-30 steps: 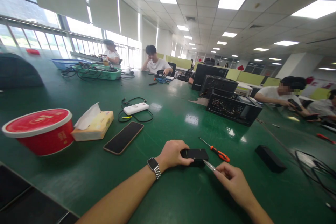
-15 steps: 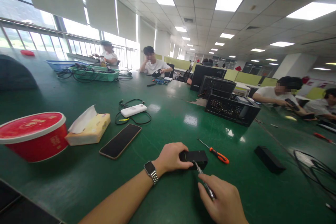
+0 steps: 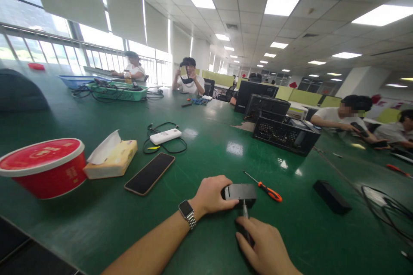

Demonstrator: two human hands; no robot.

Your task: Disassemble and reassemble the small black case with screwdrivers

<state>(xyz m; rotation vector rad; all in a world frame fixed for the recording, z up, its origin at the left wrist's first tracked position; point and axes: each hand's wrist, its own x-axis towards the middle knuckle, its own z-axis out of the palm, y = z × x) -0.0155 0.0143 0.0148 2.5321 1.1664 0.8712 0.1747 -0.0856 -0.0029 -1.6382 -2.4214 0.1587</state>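
Observation:
My left hand, with a watch on its wrist, is closed round the left end of a small black box on the green table. Light reflects off the box's top face. In my right hand is a slim silver-and-black pen-shaped tool; its exact kind does not show. The tool's upper end meets the near side of the box, and its tip cannot be made out. Just beyond and right of the box lies an orange-and-black screwdriver.
To the left are a phone, a tissue pack, a red tub and a white power bank with a cable. A black block lies right. Behind stand a computer case and a green basket. Several people sit around.
The pen-shaped tool has swung more upright and shifted slightly left with my right hand. The box's top has tilted and now catches light. A person across the table has raised a dark object.

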